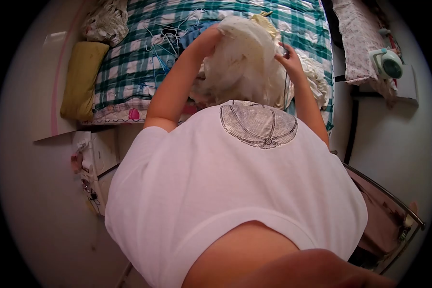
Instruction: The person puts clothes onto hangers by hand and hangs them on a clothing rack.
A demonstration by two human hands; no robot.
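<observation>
A sheer cream-white garment [247, 55] hangs bunched in front of me over the near edge of the bed. My left hand [209, 40] is closed on its upper left side, the fingertips partly hidden by the cloth. At the garment's right side, my right hand [290, 58] is closed around a thin dark wire piece that looks like a clothes hanger [286, 86]. Much of this piece is hidden by the cloth and the hand. Several loose wire hangers [165, 41] lie tangled on the bed to the left, next to blue clothing [197, 34].
A green-and-white checked quilt [129, 65] covers the bed. White clothes [313, 77] lie right of my hand, yellow cloth [266, 23] behind. An olive pillow [84, 79] sits at the left edge. A small fan [389, 65] stands far right; a metal rail [393, 189] runs lower right.
</observation>
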